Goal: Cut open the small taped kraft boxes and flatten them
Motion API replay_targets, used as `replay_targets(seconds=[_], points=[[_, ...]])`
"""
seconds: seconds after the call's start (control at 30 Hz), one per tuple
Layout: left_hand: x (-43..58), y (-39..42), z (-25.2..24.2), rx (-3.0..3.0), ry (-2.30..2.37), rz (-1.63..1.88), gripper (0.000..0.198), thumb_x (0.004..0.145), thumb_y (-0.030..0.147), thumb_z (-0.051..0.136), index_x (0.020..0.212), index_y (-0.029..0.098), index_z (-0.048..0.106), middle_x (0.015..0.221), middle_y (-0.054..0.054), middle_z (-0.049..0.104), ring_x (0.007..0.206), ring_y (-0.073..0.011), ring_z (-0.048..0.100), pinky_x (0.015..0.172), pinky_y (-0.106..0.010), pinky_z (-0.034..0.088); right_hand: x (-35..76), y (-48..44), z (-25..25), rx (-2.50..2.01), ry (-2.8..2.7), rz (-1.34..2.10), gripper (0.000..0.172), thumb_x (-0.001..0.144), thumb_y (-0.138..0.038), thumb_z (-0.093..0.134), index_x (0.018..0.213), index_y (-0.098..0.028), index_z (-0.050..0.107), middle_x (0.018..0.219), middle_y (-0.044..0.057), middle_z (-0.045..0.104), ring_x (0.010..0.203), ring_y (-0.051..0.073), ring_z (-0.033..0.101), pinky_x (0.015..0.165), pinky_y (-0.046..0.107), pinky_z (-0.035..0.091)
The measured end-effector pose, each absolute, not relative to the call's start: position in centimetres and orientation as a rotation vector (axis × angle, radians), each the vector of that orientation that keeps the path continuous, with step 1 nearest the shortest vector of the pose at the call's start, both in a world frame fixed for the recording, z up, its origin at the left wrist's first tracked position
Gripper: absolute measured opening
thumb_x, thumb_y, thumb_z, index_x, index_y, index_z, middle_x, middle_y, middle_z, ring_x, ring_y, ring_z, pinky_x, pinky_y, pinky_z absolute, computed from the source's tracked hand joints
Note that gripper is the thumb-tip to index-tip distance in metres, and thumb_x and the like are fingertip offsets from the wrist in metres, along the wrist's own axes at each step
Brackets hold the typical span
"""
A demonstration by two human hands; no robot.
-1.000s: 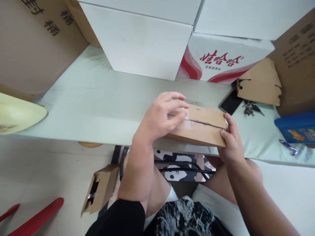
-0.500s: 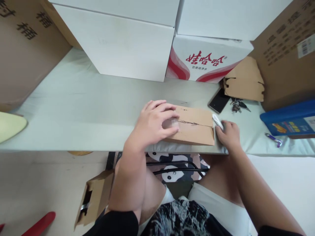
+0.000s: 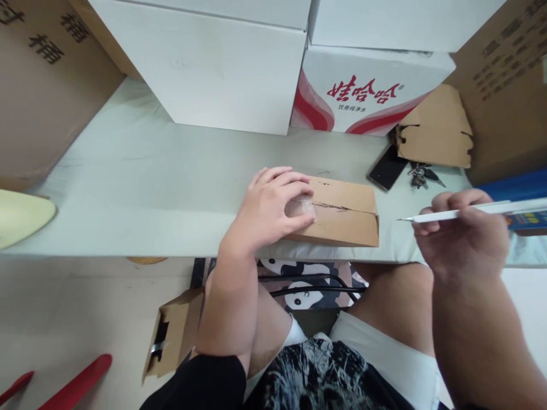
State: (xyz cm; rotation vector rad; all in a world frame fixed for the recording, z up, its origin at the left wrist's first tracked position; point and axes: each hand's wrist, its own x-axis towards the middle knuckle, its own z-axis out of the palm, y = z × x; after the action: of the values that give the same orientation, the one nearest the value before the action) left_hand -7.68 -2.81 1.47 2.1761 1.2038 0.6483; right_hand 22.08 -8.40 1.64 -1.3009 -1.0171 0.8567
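Note:
A small brown cardboard box (image 3: 342, 199) lies at the table's front edge, a dark ragged line running along its top seam. My left hand (image 3: 277, 199) spans the box's left end, its fingers curved over the top and the thumb nearer the front side. Between thumb and fingers shows a piece of clear tape (image 3: 306, 208). Off to the box's right, raised above the table, my right hand (image 3: 464, 236) is closed around a slim white pen (image 3: 444, 216). The pen's pointed tip faces left, toward the box but apart from it.
Behind stand large white boxes (image 3: 226, 68) and a red-and-white carton (image 3: 363, 97). A phone (image 3: 388, 167), keys (image 3: 422, 175) and a folded cardboard piece (image 3: 436, 139) lie at the back right. A blue package (image 3: 521, 185) is partly behind my right hand. An opened carton (image 3: 175, 330) sits on the floor.
My right hand has lifted off the table beside the box and moved right, with the white pen now in it. My left hand stays on the box. The view has shifted slightly.

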Motion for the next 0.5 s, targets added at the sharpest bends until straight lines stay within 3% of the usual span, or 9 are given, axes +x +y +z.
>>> replay_targets(seconds=[0.17,0.37,0.5], points=[[-7.7,-2.7,1.4,2.180,1.191,0.657,0.030,0.082,0.034,0.077,0.110,0.025,0.071,0.136,-0.003,0.070,0.141,-0.0314,0.048,0.123,-0.053,0.030,15.4,-7.8,3.4,-1.121,-1.163,0.916,0.019,0.077,-0.044,0.080,0.077,-0.027,0.072,0.060,-0.003,0.062,0.046,0.014,0.059,0.041,0.030,0.047],[-7.8,-2.8,1.4,2.189,1.194,0.644,0.031,0.082,0.034,0.078,0.110,0.023,0.071,0.136,-0.003,0.070,0.141,-0.0309,0.049,0.123,-0.052,0.030,12.7,-6.6,1.9,-1.200,-1.145,0.947,0.025,0.083,-0.048,0.076,0.076,-0.025,0.076,0.046,-0.005,0.059,0.037,0.009,0.050,0.035,0.023,0.035],[-7.8,-2.8,1.5,2.205,1.181,0.630,0.032,0.082,0.034,0.078,0.111,0.022,0.072,0.136,-0.003,0.070,0.141,-0.0301,0.049,0.124,-0.051,0.029,13.3,-7.0,1.7,-1.226,-1.131,0.983,0.018,0.078,-0.039,0.083,0.081,-0.022,0.076,0.054,-0.003,0.065,0.044,0.008,0.057,0.040,0.020,0.041]])
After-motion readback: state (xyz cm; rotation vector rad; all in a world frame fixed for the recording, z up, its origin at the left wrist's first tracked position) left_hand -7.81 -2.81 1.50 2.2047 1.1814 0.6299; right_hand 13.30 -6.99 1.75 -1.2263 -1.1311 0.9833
